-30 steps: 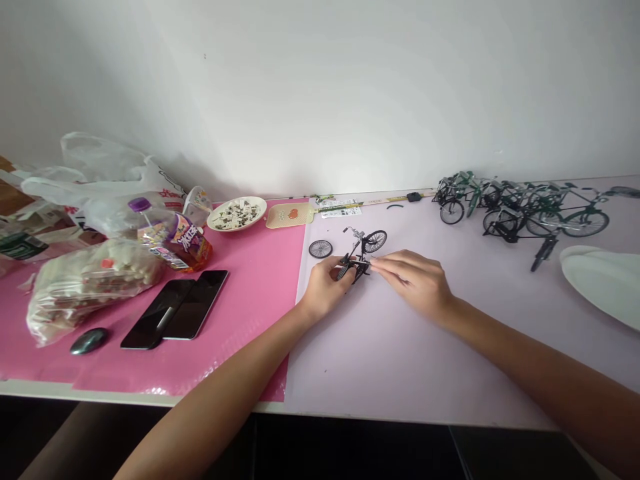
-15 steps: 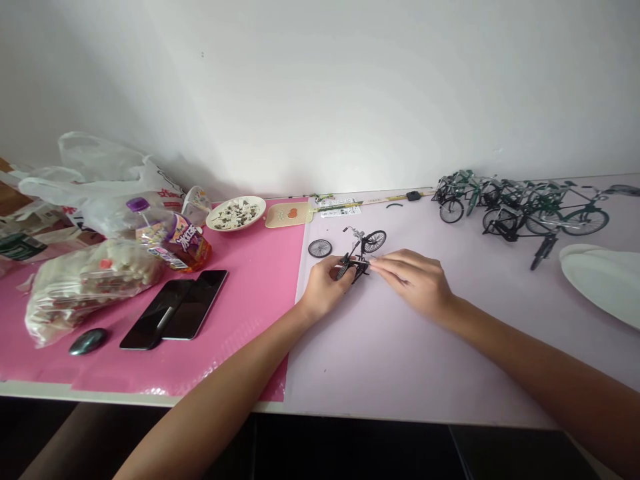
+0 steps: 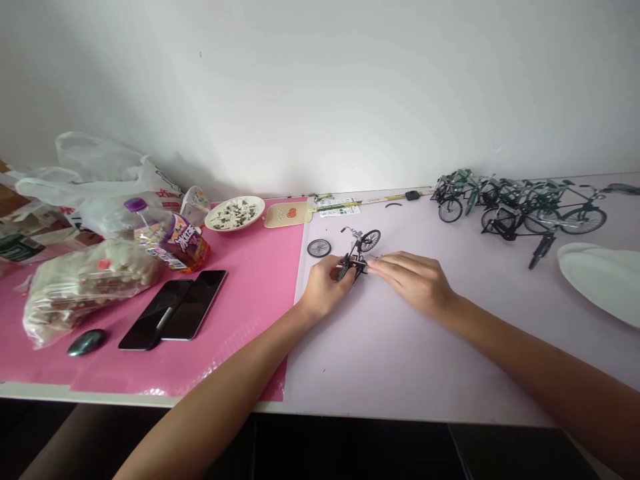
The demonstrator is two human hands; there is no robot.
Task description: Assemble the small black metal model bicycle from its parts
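A black miniature bicycle [image 3: 358, 252] is gripped at its frame by my left hand [image 3: 325, 283], fingers closed around it. Its handlebars and single fitted front wheel [image 3: 371, 241] point away from me. At the near right side of the frame, my right hand [image 3: 413, 277] is closed in a pinch. A thin greyish piece shows by its fingertips, too small to name. Beyond my left hand, a loose spoked wheel [image 3: 319, 248] lies flat on the table. My fingers hide the rear of the bicycle.
Several finished miniature bicycles [image 3: 505, 227] crowd the back right, near white plates [image 3: 600, 277]. Along the wall lie a printed sheet [image 3: 340, 210] and a small tray [image 3: 287, 215]. At left are a plate of small parts [image 3: 235, 223], a bottle [image 3: 173, 240], phones [image 3: 195, 305] and bags [image 3: 90, 280].
The bicycle's front wheel has swung slightly left and tilted a little. Both hands keep nearly the same place and grip; the whole view has shifted very slightly.
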